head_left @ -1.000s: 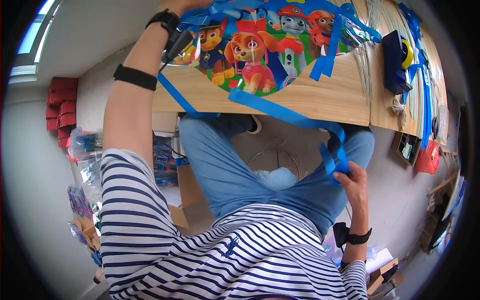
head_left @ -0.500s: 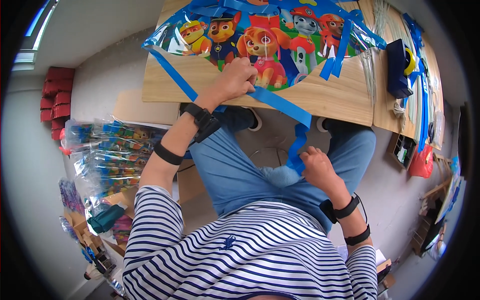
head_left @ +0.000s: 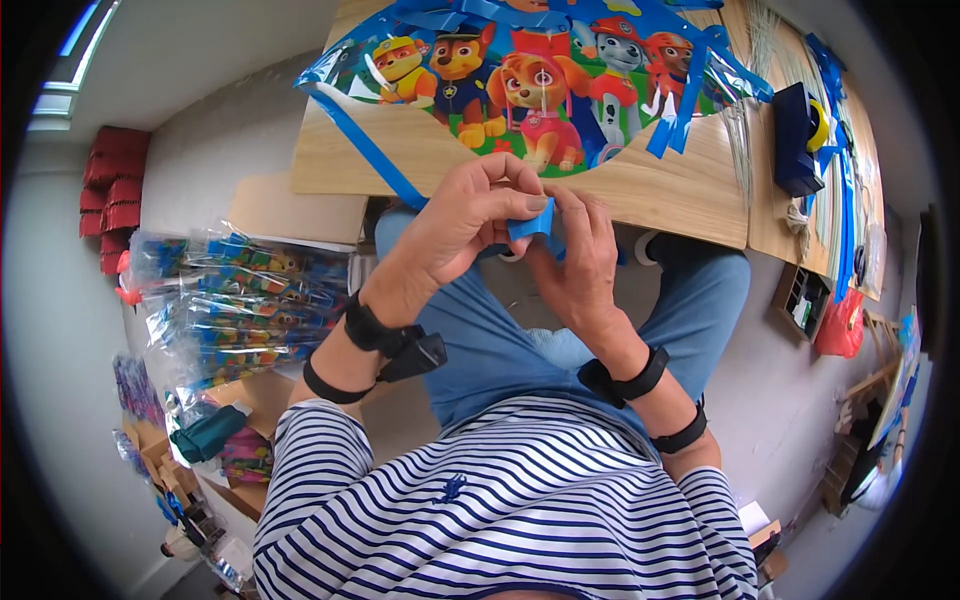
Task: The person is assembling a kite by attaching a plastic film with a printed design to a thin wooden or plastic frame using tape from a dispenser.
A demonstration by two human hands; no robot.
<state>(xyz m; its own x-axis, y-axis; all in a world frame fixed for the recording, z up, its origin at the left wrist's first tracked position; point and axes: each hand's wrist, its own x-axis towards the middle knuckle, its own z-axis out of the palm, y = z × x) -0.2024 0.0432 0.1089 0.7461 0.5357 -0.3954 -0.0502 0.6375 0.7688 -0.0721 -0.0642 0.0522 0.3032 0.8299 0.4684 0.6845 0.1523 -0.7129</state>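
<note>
My left hand [head_left: 478, 218] and my right hand [head_left: 582, 258] meet just off the table's front edge. Both pinch a blue ribbon [head_left: 533, 222], whose held part looks folded between the fingertips. From the left corner of a glossy plastic sheet [head_left: 540, 110] printed with cartoon puppies, a blue strip [head_left: 372, 152] runs slantwise down toward my left wrist. The sheet lies on the wooden table [head_left: 400, 150], with more blue strips [head_left: 683, 115] at its right side and across its top. My fingers hide part of the held ribbon.
A dark blue tape dispenser [head_left: 795, 140] with a yellow roll stands at right, beside thin pale sticks [head_left: 737, 150]. Wrapped colourful packages [head_left: 245, 310] are piled at left, near red bundles [head_left: 115, 195]. A red bag [head_left: 842, 325] hangs at right.
My right hand has risen from my lap to meet my left hand, which has come off the table edge. The ribbon stretched between them is now gathered at the fingertips.
</note>
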